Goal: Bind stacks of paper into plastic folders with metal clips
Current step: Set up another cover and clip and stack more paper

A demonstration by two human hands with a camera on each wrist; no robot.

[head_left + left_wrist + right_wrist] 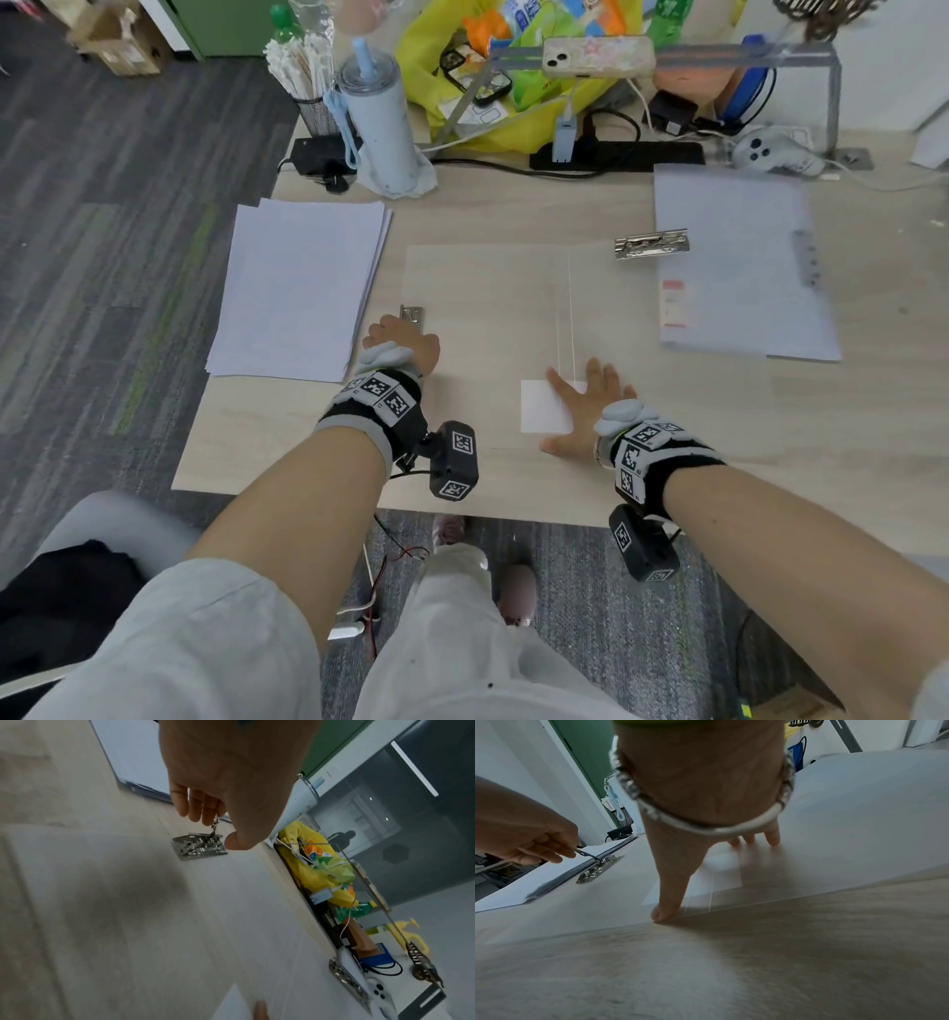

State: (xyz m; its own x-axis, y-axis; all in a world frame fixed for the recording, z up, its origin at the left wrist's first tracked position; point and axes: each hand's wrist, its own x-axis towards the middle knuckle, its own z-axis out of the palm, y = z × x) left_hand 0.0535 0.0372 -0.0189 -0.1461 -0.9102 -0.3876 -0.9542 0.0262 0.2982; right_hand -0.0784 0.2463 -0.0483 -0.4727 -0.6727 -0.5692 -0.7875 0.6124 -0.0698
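Observation:
A clear plastic folder lies open on the table in front of me. At its left edge sits a metal clip. My left hand pinches the raised lever of that clip; in the right wrist view the clip lies flat and the lever is tilted up. My right hand presses flat on the folder's near part, fingers spread, partly over a white label. Its thumb rests at the folder's near edge. A stack of white paper lies to the left of the folder.
To the right lies a second folder with paper and its own metal clip. Along the table's back stand a tumbler, a yellow bag, a power strip and cables. The table's near edge is just below my wrists.

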